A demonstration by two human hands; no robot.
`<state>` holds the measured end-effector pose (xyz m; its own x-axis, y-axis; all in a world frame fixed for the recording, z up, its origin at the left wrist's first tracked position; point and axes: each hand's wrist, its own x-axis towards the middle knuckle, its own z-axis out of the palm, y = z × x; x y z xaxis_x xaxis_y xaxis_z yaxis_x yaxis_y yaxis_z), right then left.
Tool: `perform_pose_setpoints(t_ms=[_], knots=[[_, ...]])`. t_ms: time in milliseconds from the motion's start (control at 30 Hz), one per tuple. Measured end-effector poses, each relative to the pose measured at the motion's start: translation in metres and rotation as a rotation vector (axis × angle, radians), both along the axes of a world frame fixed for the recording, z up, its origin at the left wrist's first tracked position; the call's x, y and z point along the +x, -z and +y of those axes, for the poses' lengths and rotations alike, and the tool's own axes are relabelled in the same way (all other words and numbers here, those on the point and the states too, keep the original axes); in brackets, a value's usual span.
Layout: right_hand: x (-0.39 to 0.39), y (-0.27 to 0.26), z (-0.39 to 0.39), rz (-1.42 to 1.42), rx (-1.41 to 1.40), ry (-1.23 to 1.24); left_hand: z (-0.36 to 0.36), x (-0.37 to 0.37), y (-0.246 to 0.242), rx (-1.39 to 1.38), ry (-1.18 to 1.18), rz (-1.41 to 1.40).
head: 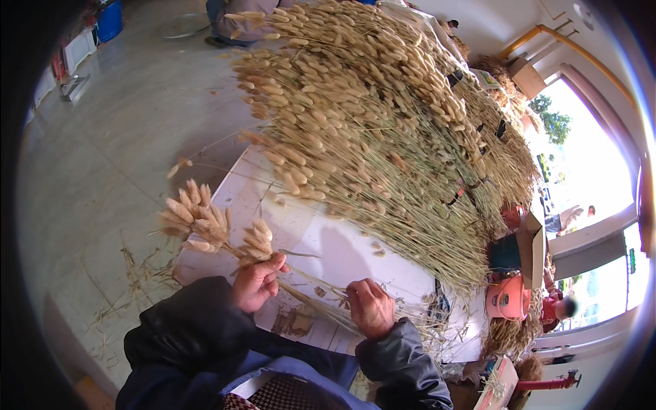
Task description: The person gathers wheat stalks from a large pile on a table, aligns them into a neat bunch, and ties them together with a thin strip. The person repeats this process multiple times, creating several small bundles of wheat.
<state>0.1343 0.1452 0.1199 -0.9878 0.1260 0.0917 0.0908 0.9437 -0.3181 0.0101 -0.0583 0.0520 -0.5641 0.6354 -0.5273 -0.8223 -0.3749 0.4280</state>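
My left hand point(258, 283) grips a small bunch of dried bunny-tail grass by its stems, just below the fluffy heads. One cluster of heads point(197, 218) spreads out past the table's edge, and a smaller cluster point(257, 240) sits right above my fingers. Toward the lower right, the thin stems point(312, 303) run across to my right hand point(371, 307). Its fingers are pinched together on some stems, with the exact contact hidden by the knuckles. Beyond both hands lies a large heap of bunny-tail grass point(359, 118), its heads mostly to the left and its stems to the right.
The white tabletop point(328, 246) bears scattered stem scraps point(420, 328). At its right end stand a pink bucket point(507, 298) and a cardboard box point(533, 251). Debris point(130, 271) litters the concrete floor point(113, 154). Another person point(246, 23) is beyond the table.
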Motion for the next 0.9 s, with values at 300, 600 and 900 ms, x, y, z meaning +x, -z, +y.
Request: perform_pose_setpoints(t_ms=[300, 600, 900], knots=[[0.032, 0.01, 0.041, -0.082, 0.138, 0.371, 0.019, -0.004, 0.007, -0.034, -0.003, 0.022], [0.022, -0.005, 0.004, 0.023, -0.13, 0.298, 0.018, 0.003, 0.0, -0.067, -0.012, 0.098], [0.045, 0.024, 0.019, 0.112, 0.063, 0.415, 0.014, 0.013, 0.005, -0.125, -0.113, 0.146]])
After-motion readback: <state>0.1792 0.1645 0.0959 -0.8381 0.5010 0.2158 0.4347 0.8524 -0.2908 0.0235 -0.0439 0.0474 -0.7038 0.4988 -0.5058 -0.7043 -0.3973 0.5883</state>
